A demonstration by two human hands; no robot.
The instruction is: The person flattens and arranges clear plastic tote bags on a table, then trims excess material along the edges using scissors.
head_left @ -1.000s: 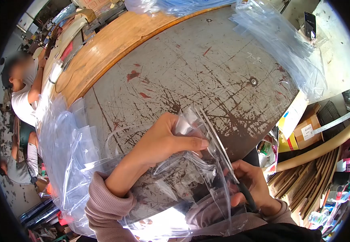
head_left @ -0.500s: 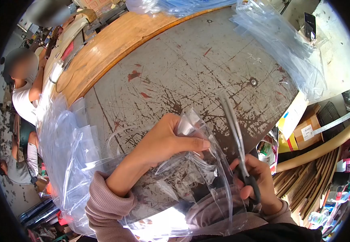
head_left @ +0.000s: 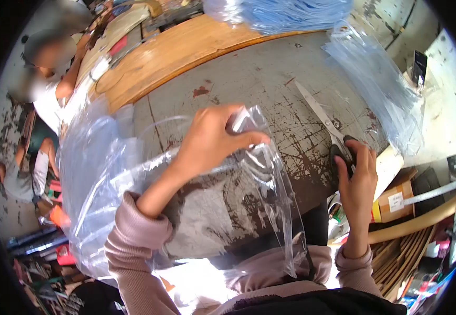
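Observation:
My left hand (head_left: 212,137) pinches the upper edge of a clear plastic sheet (head_left: 275,210) between thumb and fingers, over the middle of the scratched metal table (head_left: 228,84). The sheet hangs down toward my lap. To the right, my right hand (head_left: 356,173) is on the black handles of the scissors (head_left: 320,113). Their blades look closed and point up and left over the tabletop, apart from the sheet. Beside my left forearm lies a heap of clear plastic pieces (head_left: 94,173).
A wooden board (head_left: 170,52) borders the table's far side. Bluish plastic stacks lie at the back (head_left: 291,16) and right (head_left: 375,79). A phone (head_left: 419,67) stands at the far right, above a cardboard box (head_left: 396,202). People sit at the left, one in a white shirt (head_left: 49,105).
My right hand has carried the scissors away from the sheet, up and to the right, and their blades now lie low over the table. My left hand keeps its pinch. The view has shifted.

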